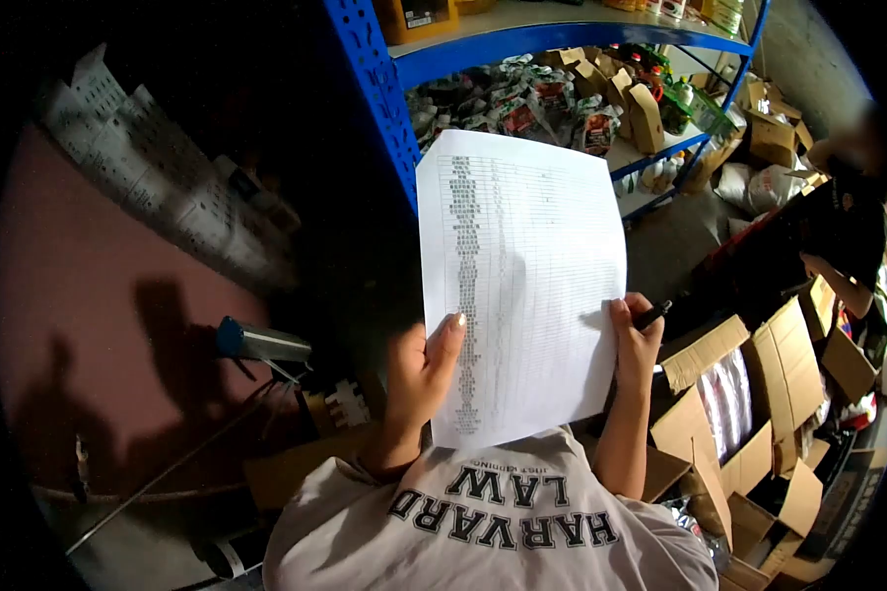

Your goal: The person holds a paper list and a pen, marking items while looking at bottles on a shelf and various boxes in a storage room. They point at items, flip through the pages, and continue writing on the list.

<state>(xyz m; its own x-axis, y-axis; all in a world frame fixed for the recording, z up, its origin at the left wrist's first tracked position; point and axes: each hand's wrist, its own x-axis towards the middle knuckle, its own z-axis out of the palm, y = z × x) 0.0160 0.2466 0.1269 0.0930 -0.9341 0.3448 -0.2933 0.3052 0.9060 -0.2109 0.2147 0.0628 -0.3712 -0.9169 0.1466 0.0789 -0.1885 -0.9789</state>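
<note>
Blue shelving unit (370,79), printed pouches (527,106) heaped on it, cardboard boxes (646,120) and bottles (680,93) beside them.

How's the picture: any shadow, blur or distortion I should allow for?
Head view: grey shadow on the sheet, its print too small to read; shelf edge bowed, likely lens distortion; co-worker's head blurred; corners black, left side dim.

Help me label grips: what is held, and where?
Left hand: printed sheet, lower left edge. Right hand: its right edge, plus a black pen, grip partly hidden.
</note>
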